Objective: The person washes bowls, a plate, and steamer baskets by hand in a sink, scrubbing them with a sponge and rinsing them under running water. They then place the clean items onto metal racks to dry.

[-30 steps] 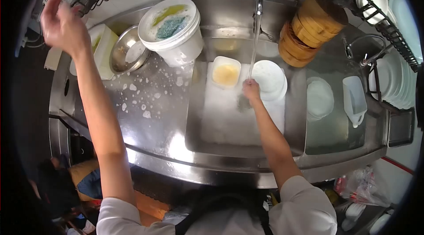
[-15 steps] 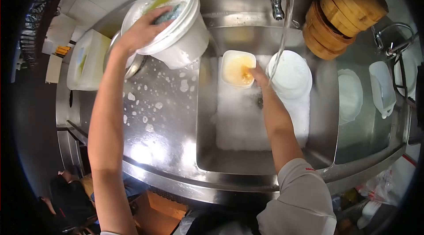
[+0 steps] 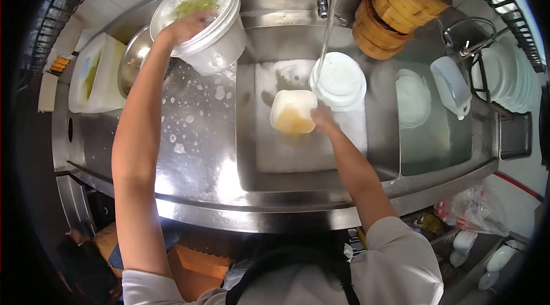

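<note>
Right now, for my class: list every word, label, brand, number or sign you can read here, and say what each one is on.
None: no text can be read anywhere in this view.
Plastic bag: red patches on or inside it, too blurred to make out any letters.
Bucket: no lettering on the side that shows.
Bowl in the right hand: no marking visible.
Stacked plates: no marking visible.

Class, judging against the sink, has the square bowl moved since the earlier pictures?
Yes. The square bowl, at the person's right hand, has moved toward the person: farther from the sink's far wall.
</note>
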The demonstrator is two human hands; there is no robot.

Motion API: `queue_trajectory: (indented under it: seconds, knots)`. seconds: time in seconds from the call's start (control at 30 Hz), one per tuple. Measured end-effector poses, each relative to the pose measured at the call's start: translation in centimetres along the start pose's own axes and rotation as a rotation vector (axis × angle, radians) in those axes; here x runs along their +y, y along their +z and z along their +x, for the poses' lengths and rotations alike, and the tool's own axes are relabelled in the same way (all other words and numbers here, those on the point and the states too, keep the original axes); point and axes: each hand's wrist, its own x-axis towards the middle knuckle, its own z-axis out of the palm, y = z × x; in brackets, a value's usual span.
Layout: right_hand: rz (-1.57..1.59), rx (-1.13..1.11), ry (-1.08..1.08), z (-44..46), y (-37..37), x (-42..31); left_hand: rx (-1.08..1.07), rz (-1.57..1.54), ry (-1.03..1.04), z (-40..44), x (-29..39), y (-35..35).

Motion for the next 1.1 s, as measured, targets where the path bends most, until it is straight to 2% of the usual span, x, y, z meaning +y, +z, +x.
queue_trajectory:
  seconds: [0.03, 0.13, 0.17, 0.27, 0.3, 0.4, 0.43, 0.47, 0.5, 0.53, 0.57, 0.63, 0.67, 0.7, 0.73, 0.77, 0.8, 0.87, 0.9, 0.93, 1.0, 1.07, 1.1]
  knots:
    - [-0.167, 0.094, -0.068, -2.5, -2.0, -2.4, -0.183, 0.326, -0.159, 0.5, 0.8, -0.8]
    - [-0.334, 0.257, -0.336, -2.8, -3.5, -3.7, -0.555, 0.509, -0.436, 1.7, 2.6, -1.2]
    - [0.051, 0.011, -0.087, -2.4, -5.0, -4.3, -0.475, 0.519, -0.498, 1.3, 3.2, -1.4]
    - [1.148, 0.035, -0.027, -1.2, -4.4, -3.7, 0.224, 0.235, -0.189, 1.7, -2.2, -1.1]
    - [1.377, 0.111, -0.148, -0.6, -3.0, -4.0, 0.531, 0.237, -0.006, 1.6, -1.0, -1.1]
    - [0.912, -0.096, -0.112, -2.2, -4.5, -6.6, 0.637, -0.190, 0.057, -2.5, 14.2, 1.4]
    - [0.955, -0.154, -0.031, -4.4, -6.1, -7.9, 0.462, -0.209, 0.091, -2.4, 14.5, 4.0]
    - [1.005, -0.068, -0.043, -4.6, -5.9, -8.1, 0.287, -0.231, 0.121, -2.1, 14.0, 7.6]
    - [1.051, 0.019, -0.054, -4.9, -5.2, -8.5, 0.134, -0.038, -0.079, -1.8, 14.7, 11.0]
    - [1.096, 0.106, -0.074, -4.8, -5.2, -8.7, 0.193, 0.088, -0.039, -1.0, 13.1, 16.3]
    - [0.953, -0.024, -0.170, -4.2, -5.8, -8.2, 0.272, 0.189, 0.185, -0.4, 11.6, 21.6]
    - [0.780, 0.113, -0.216, -5.8, -7.1, -8.0, 0.126, 0.339, 0.206, -1.7, 10.4, 28.1]
    - [0.693, 0.185, -0.230, -7.0, -7.7, -7.7, 0.175, 0.308, 0.082, -0.9, 10.7, 28.7]
    - [0.739, 0.158, -0.154, -7.8, -7.9, -7.4, 0.211, 0.280, -0.036, -0.2, 10.8, 29.3]
    - [0.727, 0.035, -0.218, -8.0, -7.7, -6.9, 0.250, 0.247, -0.162, 0.5, 10.9, 30.2]
    - [0.631, 0.082, -0.213, -7.4, -8.0, -6.5, 0.003, 0.177, -0.324, 2.3, 10.2, 32.7]
    - [0.545, 0.128, -0.203, -6.7, -8.0, -5.9, -0.076, 0.187, -0.023, 1.1, 12.1, 32.4]
    - [0.269, 0.124, -0.307, 0.2, -5.0, 0.2, -0.283, 0.387, -0.074, 1.1, 9.9, 33.3]
    - [0.258, 0.065, -0.317, 0.9, -5.2, 0.9, -0.348, 0.371, -0.317, 1.3, 12.2, 32.0]
    - [0.248, 0.005, -0.327, 0.0, -6.4, 0.4, -0.213, 0.491, -0.116, 1.2, 12.7, 32.7]
    - [0.503, -0.236, -0.235, -3.3, -8.6, -1.1, 0.055, 0.724, 0.300, 0.3, 13.2, 34.2]
    - [0.555, -0.247, -0.222, -4.0, -12.0, -1.5, 0.163, 0.868, 0.029, 2.1, 5.2, 37.2]
    - [0.514, 0.009, -0.232, -3.9, -12.0, -2.3, -0.046, 0.353, -0.327, 2.7, 7.9, 35.2]
